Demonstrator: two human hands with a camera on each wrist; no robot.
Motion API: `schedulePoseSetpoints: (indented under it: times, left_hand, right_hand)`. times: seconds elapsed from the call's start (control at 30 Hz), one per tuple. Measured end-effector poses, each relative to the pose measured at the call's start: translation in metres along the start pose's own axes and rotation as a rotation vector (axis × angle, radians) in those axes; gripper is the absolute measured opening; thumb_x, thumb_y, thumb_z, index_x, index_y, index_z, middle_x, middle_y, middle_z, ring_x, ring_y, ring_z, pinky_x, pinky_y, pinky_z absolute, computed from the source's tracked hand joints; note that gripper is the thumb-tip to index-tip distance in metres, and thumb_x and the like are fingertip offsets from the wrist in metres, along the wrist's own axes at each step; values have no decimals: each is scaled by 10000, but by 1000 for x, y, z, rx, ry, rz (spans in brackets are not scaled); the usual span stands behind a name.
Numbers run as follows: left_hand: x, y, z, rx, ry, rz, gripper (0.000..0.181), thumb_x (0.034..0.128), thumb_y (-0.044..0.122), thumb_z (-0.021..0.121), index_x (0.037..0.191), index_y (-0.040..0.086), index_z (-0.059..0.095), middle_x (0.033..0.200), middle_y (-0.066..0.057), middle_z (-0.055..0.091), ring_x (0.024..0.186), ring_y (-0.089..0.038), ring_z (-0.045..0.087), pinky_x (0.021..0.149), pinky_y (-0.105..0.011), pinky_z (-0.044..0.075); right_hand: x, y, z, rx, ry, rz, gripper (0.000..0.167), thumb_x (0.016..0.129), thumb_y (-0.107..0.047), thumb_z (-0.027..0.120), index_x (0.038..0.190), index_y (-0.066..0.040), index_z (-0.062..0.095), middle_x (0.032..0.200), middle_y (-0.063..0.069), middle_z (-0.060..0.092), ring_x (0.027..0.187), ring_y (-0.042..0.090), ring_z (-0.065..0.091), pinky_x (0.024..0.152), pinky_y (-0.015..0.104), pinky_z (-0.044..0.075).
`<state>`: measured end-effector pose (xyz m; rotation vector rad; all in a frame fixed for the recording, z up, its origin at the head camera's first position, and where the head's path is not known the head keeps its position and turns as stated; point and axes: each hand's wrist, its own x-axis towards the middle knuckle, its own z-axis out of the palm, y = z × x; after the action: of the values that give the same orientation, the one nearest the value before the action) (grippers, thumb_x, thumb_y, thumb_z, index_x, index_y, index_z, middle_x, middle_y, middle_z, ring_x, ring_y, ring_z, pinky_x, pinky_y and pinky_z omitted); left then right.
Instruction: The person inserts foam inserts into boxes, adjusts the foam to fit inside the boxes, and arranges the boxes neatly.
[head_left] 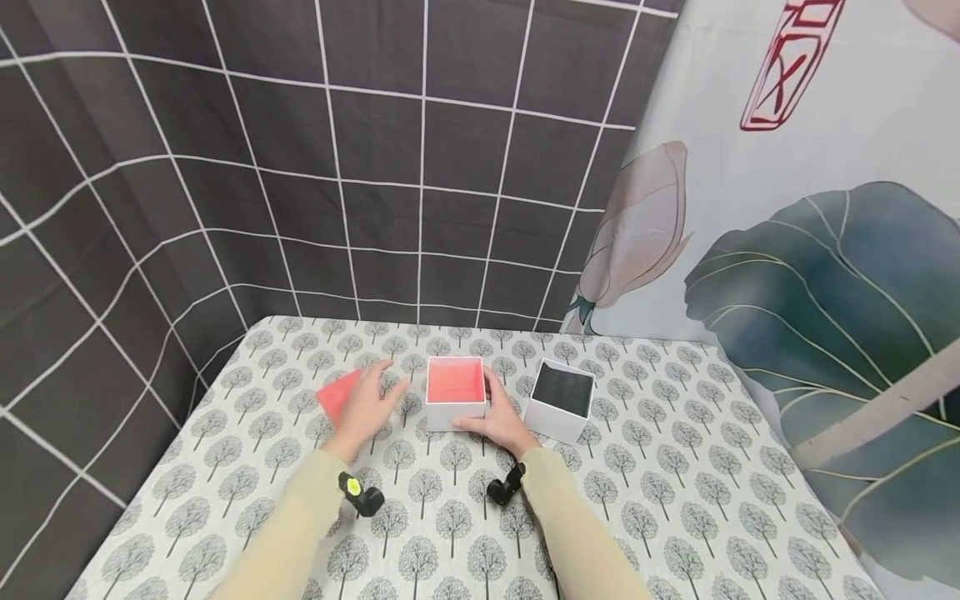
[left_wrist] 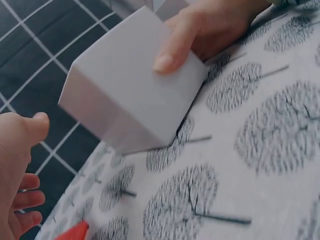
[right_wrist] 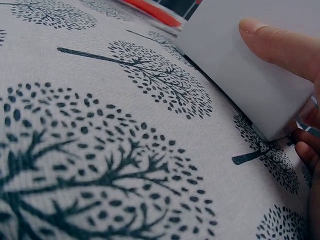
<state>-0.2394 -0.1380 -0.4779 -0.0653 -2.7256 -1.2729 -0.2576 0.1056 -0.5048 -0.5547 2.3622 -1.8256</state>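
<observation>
A white square box (head_left: 456, 414) stands on the tablecloth, its inside showing red-pink at the top. My right hand (head_left: 501, 417) grips its right side; the thumb lies on the front wall and the fingers reach behind. In the right wrist view, that thumb (right_wrist: 280, 47) presses the white wall. To the box's left, my left hand (head_left: 366, 408) holds nothing visible, fingers apart and loosely bent, apart from the box. Partly behind that hand lies a flat red piece (head_left: 335, 393), whose tip also shows in the left wrist view.
A second white box (head_left: 552, 421) with a black inside (head_left: 562, 389) stands to the right, slightly turned. The tree-patterned tablecloth (head_left: 420, 487) covers the table. Behind it hangs a dark grid curtain (head_left: 375, 167), and at the right a pale curtain with a lotus print (head_left: 825, 283).
</observation>
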Motion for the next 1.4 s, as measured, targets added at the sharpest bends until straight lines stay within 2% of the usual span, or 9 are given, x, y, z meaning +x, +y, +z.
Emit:
schedulePoseSetpoints:
  times: [0.13,0.3,0.4,0.53,0.7,0.83,0.97,1.2,1.4]
  left_hand:
    - [-4,-14,-7,58,18,-9,738,858,507,586,1405,69,357,1399,-211,347,1160,-383,439,961,-567,377]
    - [-7,-30,-15,93,26,-11,757,822,386,688,1398,25,355,1418,-246,303,1252,-427,341,989,-609,318]
    - [-9,-36,-19,119,19,-37,781,811,380,698,1406,24,340,1416,-250,292,1192,-451,388,881,-629,411]
    - [-10,-44,-22,139,7,-72,800,809,395,691,1417,28,324,1436,-259,244,1177,-476,372,785,-648,453]
    - [-10,-58,-23,196,40,-56,906,763,446,721,1402,-37,299,1397,-293,275,1221,-475,286,901,-660,358]
    - [-11,-68,-23,255,55,-9,989,721,467,748,1402,-58,258,1343,-315,317,1210,-481,279,975,-646,239]
    - [-13,-70,-24,267,34,-15,1012,721,453,753,1422,-50,224,1378,-326,273,1226,-493,252,987,-645,218]
    - [-15,-64,-26,227,-14,-121,1003,743,483,721,1452,1,202,1341,-333,249,1155,-457,295,848,-653,393]
    - [-14,-60,-28,236,-4,-172,1053,675,528,756,1431,-13,262,1181,-275,306,1058,-372,312,786,-548,452]
  right_hand:
    - [-2,-4,1,-11,-10,21,1060,636,-151,851,1468,-119,194,1263,80,495,1030,205,544,893,372,469]
    - [-1,-2,0,-10,-4,27,1055,623,-131,856,1461,-132,215,1258,64,500,1028,208,547,901,377,465]
    - [-1,-2,-1,-5,1,26,1052,620,-128,856,1460,-135,223,1259,60,501,1026,210,547,907,376,458]
    - [-2,-3,-1,-11,-6,39,1065,628,-155,855,1469,-128,202,1274,72,490,1033,198,538,894,362,467]
    - [-1,0,0,-21,-1,14,1063,619,-166,860,1461,-113,214,1259,75,499,1022,199,540,895,383,463]
    - [6,16,1,-23,20,14,1065,596,-207,875,1453,-197,243,1241,24,510,1009,185,544,907,395,451]
    - [10,30,3,-15,29,22,1077,580,-242,879,1449,-244,243,1227,-2,512,1001,179,549,900,387,460]
    - [10,30,2,-11,33,32,1069,571,-261,886,1435,-290,258,1237,-21,507,1023,175,540,924,384,440]
    - [4,8,-1,-20,0,29,1059,603,-207,871,1453,-179,241,1246,32,506,1015,174,543,926,392,439]
